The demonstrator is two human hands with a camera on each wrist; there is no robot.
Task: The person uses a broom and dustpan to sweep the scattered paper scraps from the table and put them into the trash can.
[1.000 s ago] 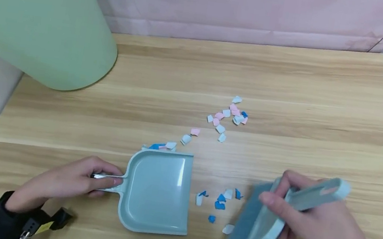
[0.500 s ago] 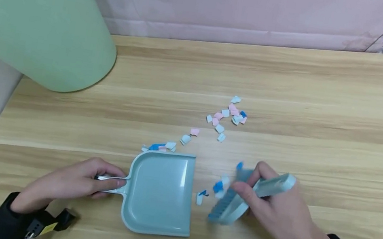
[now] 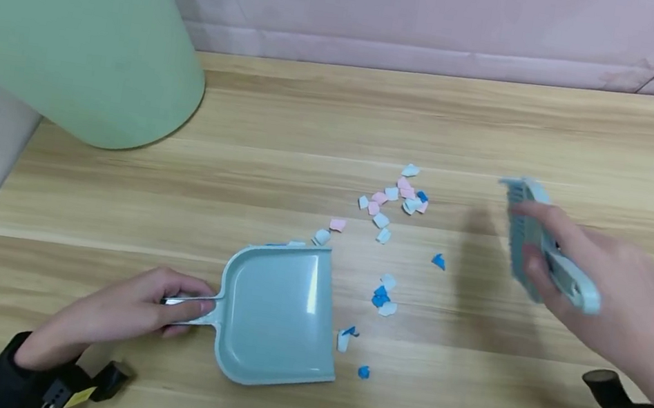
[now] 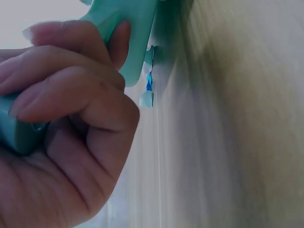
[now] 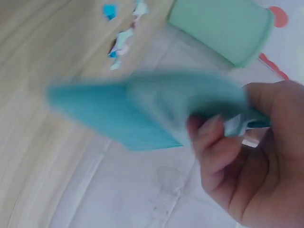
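The left hand has its fingers curled round the thin handle of the pale teal dustpan, which lies flat near the front edge of the wooden table. Its open lip faces right, toward the loose bits, so a sweep from that side would carry them in. The left wrist view shows the same tight grip on the handle.

The right hand grips a matching hand brush, fingers wrapped about its handle, lifted off the table on the right, apart from the paper. It is blurred.

Torn paper scraps, pink, white and blue, cluster at mid-table beyond the pan. A smaller group of blue and white scraps lies just off the lip. A pale green bin stands at the back left corner.
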